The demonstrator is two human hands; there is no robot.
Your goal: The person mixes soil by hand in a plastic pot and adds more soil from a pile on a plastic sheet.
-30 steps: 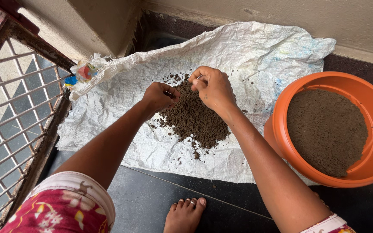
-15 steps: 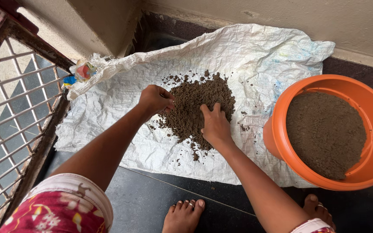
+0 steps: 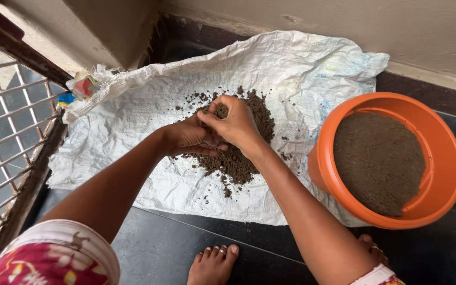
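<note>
**Two hands meet over a heap of soil on a white sack**

At the far left a metal grille [image 3: 6, 158] runs along the floor's edge, with a scrap of coloured wrapper [image 3: 80, 87] at the sack's left corner. The white woven sack [image 3: 133, 121] lies spread on the dark floor [image 3: 175, 248], reaching to the wall at the back. Near its middle sits the soil heap [image 3: 238, 158]. The left hand [image 3: 188, 137] rests on the heap's left side, fingers curled in a loose grip; what it encloses cannot be told. Touching it, the right hand [image 3: 236, 124] hovers above the heap with fingertips pinched together on soil. An orange pot [image 3: 397, 158] filled with soil stands at the sack's right edge. Bare feet [image 3: 212, 264] show at the bottom.
</note>
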